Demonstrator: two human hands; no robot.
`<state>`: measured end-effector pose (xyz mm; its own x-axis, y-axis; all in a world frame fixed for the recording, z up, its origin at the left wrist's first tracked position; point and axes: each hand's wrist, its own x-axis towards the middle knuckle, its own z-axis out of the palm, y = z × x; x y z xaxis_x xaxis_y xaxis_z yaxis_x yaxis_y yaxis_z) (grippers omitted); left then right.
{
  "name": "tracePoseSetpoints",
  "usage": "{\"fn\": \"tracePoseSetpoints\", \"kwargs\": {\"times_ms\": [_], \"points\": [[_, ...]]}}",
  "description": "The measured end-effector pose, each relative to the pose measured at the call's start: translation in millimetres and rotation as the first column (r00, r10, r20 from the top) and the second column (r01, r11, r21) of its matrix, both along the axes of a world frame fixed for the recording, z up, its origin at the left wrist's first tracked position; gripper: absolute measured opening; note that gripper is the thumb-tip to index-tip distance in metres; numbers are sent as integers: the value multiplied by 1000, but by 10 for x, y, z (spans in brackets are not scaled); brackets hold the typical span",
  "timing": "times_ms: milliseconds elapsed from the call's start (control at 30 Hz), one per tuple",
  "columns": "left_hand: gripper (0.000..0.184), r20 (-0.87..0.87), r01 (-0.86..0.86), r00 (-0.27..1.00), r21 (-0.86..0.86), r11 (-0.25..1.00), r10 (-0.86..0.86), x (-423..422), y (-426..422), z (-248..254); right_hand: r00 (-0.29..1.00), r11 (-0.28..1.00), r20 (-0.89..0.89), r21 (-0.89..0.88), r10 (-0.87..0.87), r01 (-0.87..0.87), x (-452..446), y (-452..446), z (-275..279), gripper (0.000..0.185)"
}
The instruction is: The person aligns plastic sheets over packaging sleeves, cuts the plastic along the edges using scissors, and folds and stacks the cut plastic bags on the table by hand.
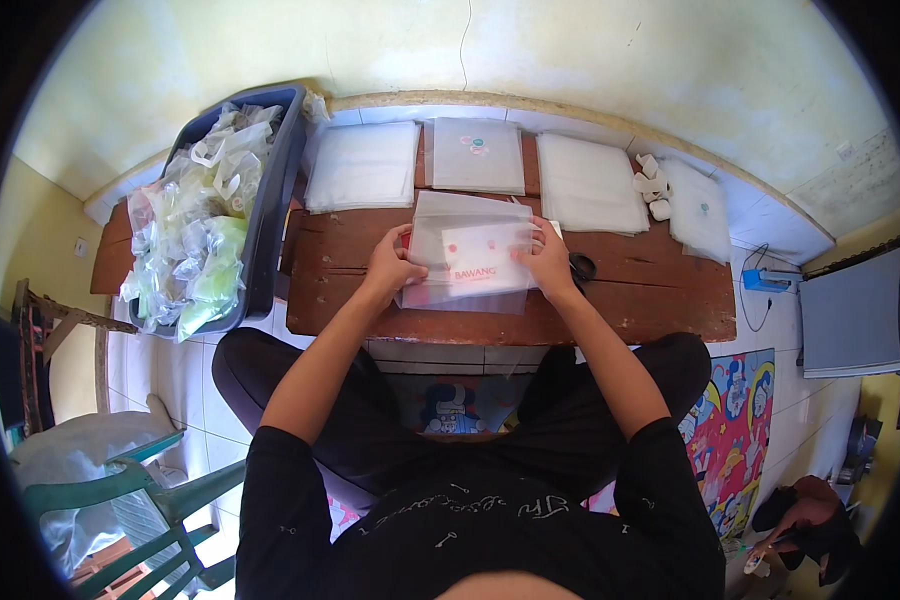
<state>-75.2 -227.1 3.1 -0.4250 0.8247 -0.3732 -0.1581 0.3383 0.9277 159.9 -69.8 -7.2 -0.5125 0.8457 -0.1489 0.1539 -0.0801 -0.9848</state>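
Brown table: here it is, low and wooden, running across in front of the crossed legs.
Dark bin: over on the left, heaped with crumpled plastic, some of it pale green.
Clear plastic sheets: centre stage, held over the middle of the table's near side; thin, flat, see-through and milky, edges overlapping at uneven angles, with a faint pink tint low on the left.
White panel: bright and opaque-looking amid the film, slightly tilted; whether it lies inside or beneath, I can't tell.
Left hand: fingers bent, pinching the left edge.
Right hand: fingers curled around the right edge, gripping it.
Black handles: on the wood, just beside the right hand.
Red print: "BAWANG" in capitals, smaller unreadable marks underneath, little red motifs above.
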Motion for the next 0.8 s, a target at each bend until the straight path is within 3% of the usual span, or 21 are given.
{"fn": "tracePoseSetpoints", "kwargs": {"times_ms": [100,300,400,467,633,800], "points": [[70,53,-100,993,-36,994,102,-46,64,-74,998,999,-58,-12,37,-38,-10,23,-54,71],[72,-59,-20,998,-16,1000,19,-115,20,-162,998,1000,-65,16,16,-15,-19,-2,-16,70],[73,-58,-7,998,2,1000,7,-103,8,-138,999,999,-47,-43,-28,26,-10,26,-51,68],[74,-46,-6,999,1,1000,6,-99,7,-106,1000,998,21,61,-8,6,-3,18,-29,66],[77,-1,-65,998,-26,998,65,-124,45,-152,1000,999,-1,40,1,-1,-15,20,-60,71],[75,-281,-4,960,-43,999,-9,-136,23,-166,1000,1000,-22,17,6,-5,-28,-37,-10,79]]}}
